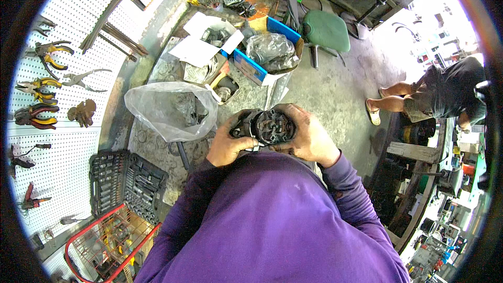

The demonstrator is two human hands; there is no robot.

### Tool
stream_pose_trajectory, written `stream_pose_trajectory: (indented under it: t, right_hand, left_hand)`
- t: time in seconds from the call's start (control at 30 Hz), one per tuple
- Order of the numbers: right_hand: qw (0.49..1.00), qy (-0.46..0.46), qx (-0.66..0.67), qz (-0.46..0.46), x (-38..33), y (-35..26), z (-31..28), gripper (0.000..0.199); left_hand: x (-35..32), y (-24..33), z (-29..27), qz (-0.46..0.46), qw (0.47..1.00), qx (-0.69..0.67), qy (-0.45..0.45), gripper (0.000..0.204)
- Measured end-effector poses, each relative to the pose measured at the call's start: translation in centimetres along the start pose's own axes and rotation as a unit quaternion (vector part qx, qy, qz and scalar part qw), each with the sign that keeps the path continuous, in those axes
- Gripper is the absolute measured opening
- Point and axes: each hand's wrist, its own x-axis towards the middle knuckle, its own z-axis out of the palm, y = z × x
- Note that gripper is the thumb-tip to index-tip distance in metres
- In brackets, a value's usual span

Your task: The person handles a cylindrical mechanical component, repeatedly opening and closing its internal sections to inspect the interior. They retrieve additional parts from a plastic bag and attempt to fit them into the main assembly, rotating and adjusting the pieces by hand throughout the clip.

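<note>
I hold a dark, round, greasy motor-like part [268, 127] in both hands, close to my chest, its open end with inner metal pieces facing up. My left hand [226, 145] grips its left side with the thumb over the housing. My right hand [308, 135] wraps the right side and top edge. My purple sleeves fill the lower part of the view. The part hangs just above the near edge of a cluttered metal workbench [157, 68].
On the bench lie a clear plastic bag of parts [170, 107], cardboard and blue boxes [257, 63], and an open socket set case [126, 181]. A pegboard with pliers [42, 89] stands left. A red wire basket [112, 243] sits below. A green chair [326, 30] and a bent-over person [440, 94] are right.
</note>
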Motion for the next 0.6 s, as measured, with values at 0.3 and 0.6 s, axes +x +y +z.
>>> stream_pose_trajectory:
  t: [0.3,0.6]
  right_hand:
    - [0.998,-0.016,-0.062,-0.014,0.9,-0.2,0.4,0.075]
    - [1.000,-0.026,-0.012,0.010,1.1,0.3,-0.3,0.084]
  left_hand:
    - [0.9,-0.2,-0.4,0.009,0.999,0.021,-0.028,0.082]
    - [1.2,-0.3,-0.2,-0.012,0.999,-0.029,-0.025,0.095]
